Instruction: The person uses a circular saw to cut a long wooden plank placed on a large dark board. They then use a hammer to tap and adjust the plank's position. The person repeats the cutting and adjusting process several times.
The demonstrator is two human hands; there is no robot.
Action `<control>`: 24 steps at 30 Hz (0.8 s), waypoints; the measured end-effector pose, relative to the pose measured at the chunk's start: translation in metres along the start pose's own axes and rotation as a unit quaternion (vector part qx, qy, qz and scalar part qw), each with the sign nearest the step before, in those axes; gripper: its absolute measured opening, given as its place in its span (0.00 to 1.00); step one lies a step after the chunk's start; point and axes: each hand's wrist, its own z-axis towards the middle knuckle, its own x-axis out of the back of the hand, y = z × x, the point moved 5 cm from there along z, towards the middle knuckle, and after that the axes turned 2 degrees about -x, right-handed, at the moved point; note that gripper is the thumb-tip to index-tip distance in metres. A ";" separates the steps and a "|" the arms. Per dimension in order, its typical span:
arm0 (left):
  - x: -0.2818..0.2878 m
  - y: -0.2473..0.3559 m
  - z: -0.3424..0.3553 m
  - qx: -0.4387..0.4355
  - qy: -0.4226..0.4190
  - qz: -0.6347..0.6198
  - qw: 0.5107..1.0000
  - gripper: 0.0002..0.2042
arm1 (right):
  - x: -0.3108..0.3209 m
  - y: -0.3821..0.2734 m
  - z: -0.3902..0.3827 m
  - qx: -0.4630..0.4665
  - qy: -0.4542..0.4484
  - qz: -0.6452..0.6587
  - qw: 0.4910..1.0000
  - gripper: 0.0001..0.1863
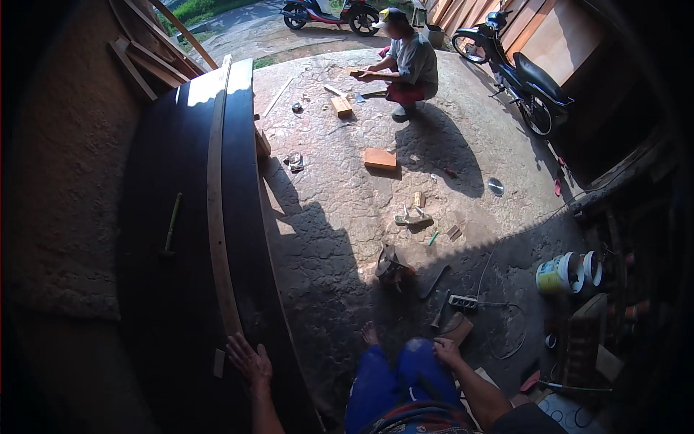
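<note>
L hand (pixel 251 363) fingers spread at wd strip (pixel 217 202); R hand (pixel 447 351) on knee (pixel 421 353), can't tell.

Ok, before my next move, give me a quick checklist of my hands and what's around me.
1. Left hand at near end of long wooden strip: ok.
2. Right hand empty: cannot tell; it is loosely curled at the right knee.
3. Hammer off the strip: ok, lying left of it on the dark panel.
4. Co-worker away from the panel: ok, crouching across the floor.
5. Floor near the right knee uncluttered: not ok, a power strip lies there.
</note>
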 end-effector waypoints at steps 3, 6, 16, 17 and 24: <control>-0.004 -0.005 0.003 -0.023 -0.001 -0.013 1.000 0.42 | -0.025 -0.035 0.056 0.097 -0.004 -0.121 0.988 0.25; -0.003 -0.016 0.007 -0.074 0.001 -0.031 0.997 0.44 | -0.055 -0.068 0.090 0.122 -0.009 -0.183 0.975 0.21; -0.006 -0.047 0.019 -0.136 0.071 -0.007 0.988 0.42 | -0.154 -0.124 0.208 0.242 -0.139 -0.371 0.886 0.26; -0.010 -0.041 0.026 -0.145 0.066 -0.016 0.987 0.42 | -0.161 -0.101 0.227 0.267 -0.118 -0.391 0.873 0.26; -0.011 -0.047 0.029 -0.130 0.063 -0.036 0.989 0.44 | -0.224 -0.056 0.353 0.206 -0.124 -0.425 0.873 0.17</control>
